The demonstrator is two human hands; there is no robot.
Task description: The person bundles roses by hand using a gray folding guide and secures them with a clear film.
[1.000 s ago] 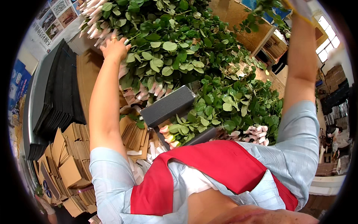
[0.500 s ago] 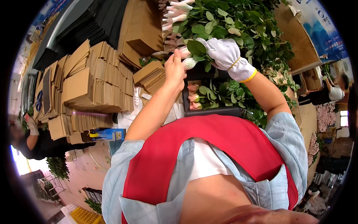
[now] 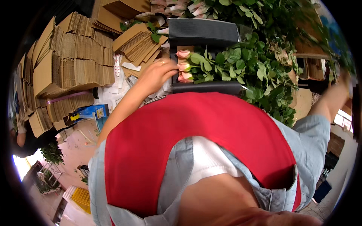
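Note:
My bare left hand (image 3: 158,73) reaches over the work surface, fingers stretched out and slightly bent. Its fingertips are at the heads of several pink roses (image 3: 184,66), touching or nearly so; blur hides which. The roses lie sideways, heads left and leafy stems (image 3: 230,62) right, between a dark ribbed block (image 3: 203,30) and a black padded bar (image 3: 207,88). At the right rim, my right hand (image 3: 347,77) is stretched far out and smeared by motion. Blurred green leaves (image 3: 333,41) streak beside it; whether it grips any is not clear.
Stacked cardboard sheets (image 3: 75,60) and a smaller cardboard pile (image 3: 137,42) stand left. A blue tape dispenser (image 3: 92,112) sits below them. Net-wrapped roses (image 3: 198,8) and dense foliage fill the far side. A person's arm (image 3: 21,138) shows at the left rim.
My hands have parted from the net-wrapped roses they were at. The left moved down to the uncovered pink roses; the right swung far out right. The dark ribbed block now shows plainly.

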